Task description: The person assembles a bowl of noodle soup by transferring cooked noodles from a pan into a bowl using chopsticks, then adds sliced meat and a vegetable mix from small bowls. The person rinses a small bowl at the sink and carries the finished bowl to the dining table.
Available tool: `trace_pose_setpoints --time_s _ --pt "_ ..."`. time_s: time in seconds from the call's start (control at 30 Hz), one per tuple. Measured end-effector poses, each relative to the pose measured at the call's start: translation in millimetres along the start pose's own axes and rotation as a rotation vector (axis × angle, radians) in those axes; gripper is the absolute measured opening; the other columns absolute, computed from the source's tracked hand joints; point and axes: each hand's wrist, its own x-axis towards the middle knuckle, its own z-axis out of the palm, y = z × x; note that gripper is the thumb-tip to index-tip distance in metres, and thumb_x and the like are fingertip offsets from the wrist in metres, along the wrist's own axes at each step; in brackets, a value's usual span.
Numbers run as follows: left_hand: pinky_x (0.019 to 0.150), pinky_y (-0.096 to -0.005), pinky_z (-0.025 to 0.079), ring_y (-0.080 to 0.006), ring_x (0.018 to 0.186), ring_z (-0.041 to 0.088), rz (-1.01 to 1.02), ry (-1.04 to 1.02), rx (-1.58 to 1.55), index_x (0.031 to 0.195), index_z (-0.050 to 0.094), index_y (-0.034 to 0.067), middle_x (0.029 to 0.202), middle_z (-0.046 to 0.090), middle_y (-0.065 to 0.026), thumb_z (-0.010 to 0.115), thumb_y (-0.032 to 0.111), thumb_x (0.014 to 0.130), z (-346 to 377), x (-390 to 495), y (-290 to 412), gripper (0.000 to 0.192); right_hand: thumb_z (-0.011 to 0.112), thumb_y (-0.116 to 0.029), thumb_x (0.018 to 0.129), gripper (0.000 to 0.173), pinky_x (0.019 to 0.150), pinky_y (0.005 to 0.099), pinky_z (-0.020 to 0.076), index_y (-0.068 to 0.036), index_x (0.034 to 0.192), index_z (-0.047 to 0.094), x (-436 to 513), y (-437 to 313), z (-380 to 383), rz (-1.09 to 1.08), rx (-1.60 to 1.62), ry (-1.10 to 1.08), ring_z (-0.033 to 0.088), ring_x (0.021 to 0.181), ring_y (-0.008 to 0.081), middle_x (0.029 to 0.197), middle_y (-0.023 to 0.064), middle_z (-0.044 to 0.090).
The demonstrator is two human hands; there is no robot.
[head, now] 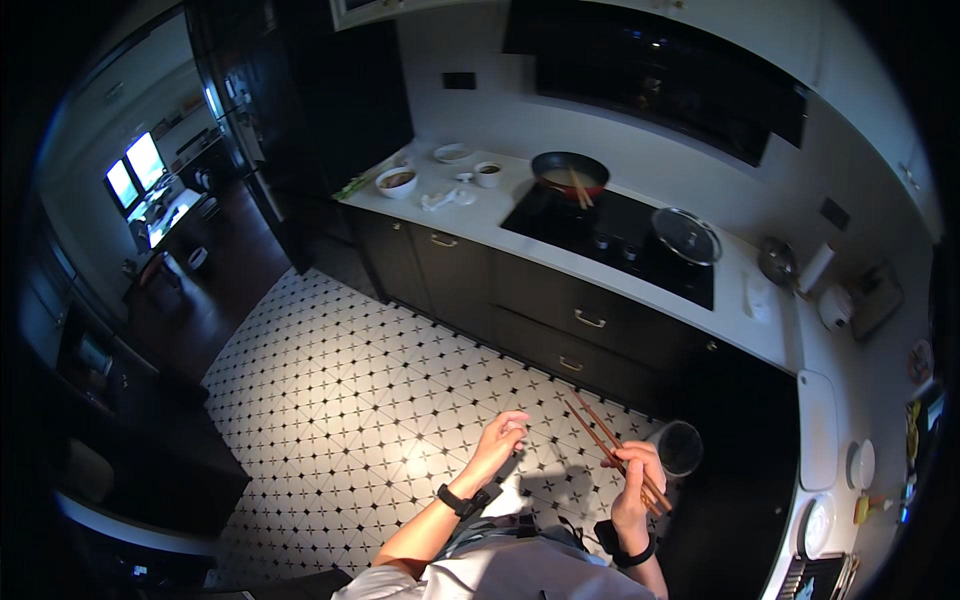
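Note:
My right hand [637, 480] is shut on a pair of brown wooden chopsticks [592, 427], their tips pointing up and left over the tiled floor. To its left, my left hand [499, 446] hovers in front of my body with loosely curled fingers, and I see nothing in it. Both wrists wear black bands. Across the floor, a red-sided frying pan [551, 178] sits on the black cooktop [547, 217]. Light wooden chopsticks [579, 187] lean inside the pan. A glass lid [684, 234] rests at the cooktop's right.
Left of the cooktop, the white counter [480, 216] carries a bowl of food [396, 182], a small cup [487, 175], a plate [453, 153] and green stalks [356, 184]. A round bin [679, 448] stands by the dark cabinets near my right hand. A white cutting board [817, 427] lies rightward.

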Motion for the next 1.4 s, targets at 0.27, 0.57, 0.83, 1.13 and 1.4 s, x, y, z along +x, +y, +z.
trace_pose_setpoints --time_s 0.27,0.57,0.83,1.13,1.4 --pt "0.063 -0.022 0.044 -0.0078 0.074 0.058 -0.021 0.35 -0.025 0.12 0.059 0.004 0.092 0.064 -0.0021 0.053 0.011 0.095 -147.2 64.8 47.5 0.027 0.046 -0.031 0.106 0.038 0.069 0.029 0.0519 0.003 0.096 0.059 111.2 82.1 155.7 0.146 0.243 -0.224 0.063 0.071 0.0166 0.091 0.0116 0.06" --pt "0.075 -0.0267 0.047 -0.0133 0.087 0.061 0.04 0.401 0.021 0.124 0.057 0.002 0.1 0.062 -0.0042 0.052 0.013 0.094 -244.8 251.5 134.1 0.033 0.043 -0.032 0.107 0.037 0.071 0.0291 0.0502 0.001 0.099 0.059 267.0 183.5 286.7 0.248 0.302 -0.215 0.062 0.075 0.0154 0.093 0.0093 0.06" --pt "0.083 -0.0306 0.05 -0.0187 0.097 0.064 0.119 0.463 -0.048 0.125 0.059 0.004 0.104 0.062 -0.0061 0.057 0.017 0.092 -341.8 363.6 198.8 0.036 0.046 -0.031 0.106 0.037 0.069 0.0268 0.0527 0.002 0.097 0.059 378.8 234.0 414.1 0.21 0.35 -0.255 0.064 0.074 0.0159 0.095 0.0101 0.061" --pt "0.087 -0.0324 0.05 -0.0204 0.103 0.065 0.063 0.075 -0.113 0.136 0.048 0.006 0.114 0.055 -0.0063 0.055 0.016 0.094 -446.0 523.3 265.3 0.043 0.045 -0.028 0.106 0.034 0.069 0.0282 0.0502 0.002 0.1 0.06 443.0 280.8 550.3 0.197 0.176 0.11 0.061 0.075 0.0156 0.092 0.0098 0.061" --pt "0.096 -0.0432 0.05 -0.0361 0.108 0.061 -0.117 -0.202 -0.305 0.144 0.031 0.002 0.125 0.042 -0.0145 0.053 0.015 0.094 -398.8 702.5 291.6 0.056 0.044 -0.03 0.106 0.035 0.068 0.0277 0.0486 0.0 0.1 0.06 496.4 304.0 568.3 0.121 -0.057 0.471 0.062 0.071 0.0162 0.089 0.0106 0.066"
